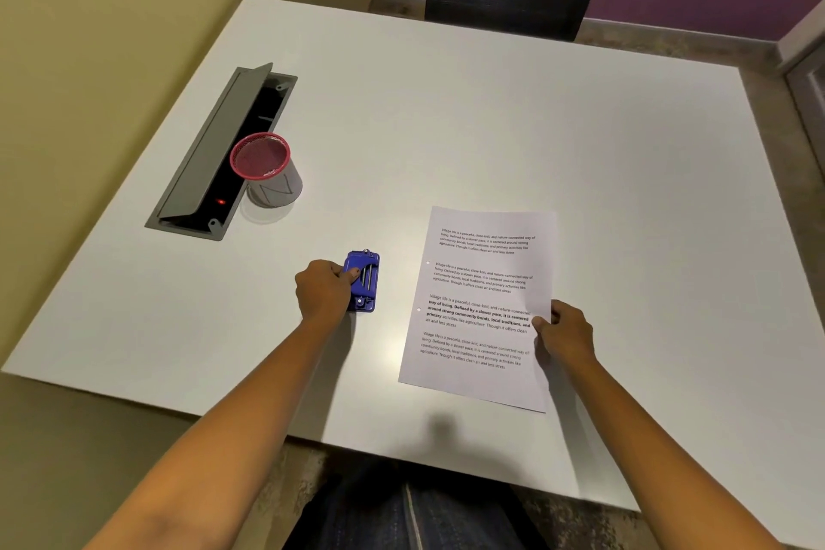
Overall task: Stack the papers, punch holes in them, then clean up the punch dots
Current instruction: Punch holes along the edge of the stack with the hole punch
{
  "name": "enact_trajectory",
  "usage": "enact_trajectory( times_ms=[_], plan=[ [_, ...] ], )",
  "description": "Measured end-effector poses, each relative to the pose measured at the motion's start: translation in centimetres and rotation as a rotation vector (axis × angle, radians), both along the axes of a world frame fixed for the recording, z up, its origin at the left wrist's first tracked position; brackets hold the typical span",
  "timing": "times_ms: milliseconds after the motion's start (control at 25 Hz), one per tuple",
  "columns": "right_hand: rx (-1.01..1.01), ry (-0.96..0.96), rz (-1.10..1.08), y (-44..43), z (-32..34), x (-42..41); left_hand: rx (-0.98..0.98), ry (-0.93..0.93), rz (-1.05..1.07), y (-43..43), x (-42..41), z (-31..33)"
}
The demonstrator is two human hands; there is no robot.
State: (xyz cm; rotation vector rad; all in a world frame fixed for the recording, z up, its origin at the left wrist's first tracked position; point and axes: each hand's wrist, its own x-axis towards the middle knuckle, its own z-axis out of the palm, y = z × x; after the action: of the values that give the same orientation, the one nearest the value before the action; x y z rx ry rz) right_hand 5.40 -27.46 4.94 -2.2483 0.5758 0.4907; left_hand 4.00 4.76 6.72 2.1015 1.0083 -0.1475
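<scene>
Your papers lie stacked on the table, two holes already along their left edge, your right hand pinching the right edge. Your left hand grips the blue punch just beside them; no dots show, so cleanup seemingly remains.

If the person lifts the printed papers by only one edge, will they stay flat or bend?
The papers look thin, so they would probably droop. Probably light too. The smooth table may let them slide easily.
</scene>
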Motion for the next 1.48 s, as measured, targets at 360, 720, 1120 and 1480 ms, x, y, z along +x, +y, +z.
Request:
enact_trajectory(
  times_ms=[360, 720, 1120, 1480],
  plan=[
    [0.22, -0.154, -0.121, -0.4, 4.1, -1.8, -0.06, -0.327, -0.09, -1.5, -1.8, 3.2],
    [0.444, -0.254, -0.121, 0.4, 9.0, -2.6, -0.603, -0.234, -0.194, -4.6, -3.2, 6.4],
    [0.46, -0.374, -0.086, 0.8, 12.7, -3.4, -0.634, -0.331, -0.09, -4.5, -3.7, 9.4],
    [0.498, -0.444, -0.093, 1.3, 14.1, -4.6, -0.6, -0.357, -0.078, -4.4, -3.8, 11.5]
  ],
)
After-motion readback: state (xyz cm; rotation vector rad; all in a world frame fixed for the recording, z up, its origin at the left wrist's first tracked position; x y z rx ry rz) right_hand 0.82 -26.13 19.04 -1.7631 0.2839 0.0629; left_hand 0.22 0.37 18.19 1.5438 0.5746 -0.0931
